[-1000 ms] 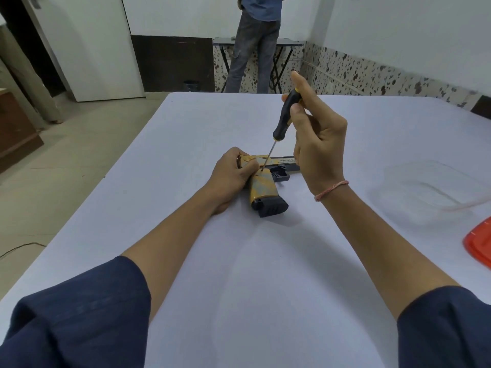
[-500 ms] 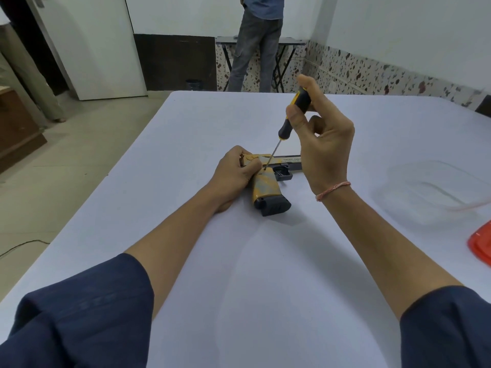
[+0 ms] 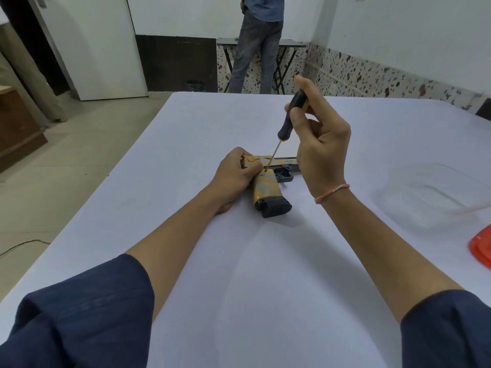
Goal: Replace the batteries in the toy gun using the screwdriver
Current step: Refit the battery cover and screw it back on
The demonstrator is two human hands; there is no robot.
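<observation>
A yellow and black toy gun (image 3: 268,191) lies on its side in the middle of the white table (image 3: 265,274), grip toward me. My left hand (image 3: 235,176) grips its rear end and holds it down. My right hand (image 3: 320,152) pinches the black and yellow handle of a screwdriver (image 3: 291,116) with its fingertips. The thin shaft slants down to the left, and its tip sits on the gun's body just above the grip, beside my left thumb. My right hand hides the front of the barrel.
A clear plastic container (image 3: 430,192) stands on the table to the right, and a red lid (image 3: 482,248) pokes in at the right edge. A person (image 3: 257,41) stands at a folding table (image 3: 289,45) by the far wall. The table's left edge drops to the floor.
My right hand has turned the screwdriver handle between its fingertips, while the tip stays on the gun. My left hand and the gun have not moved.
</observation>
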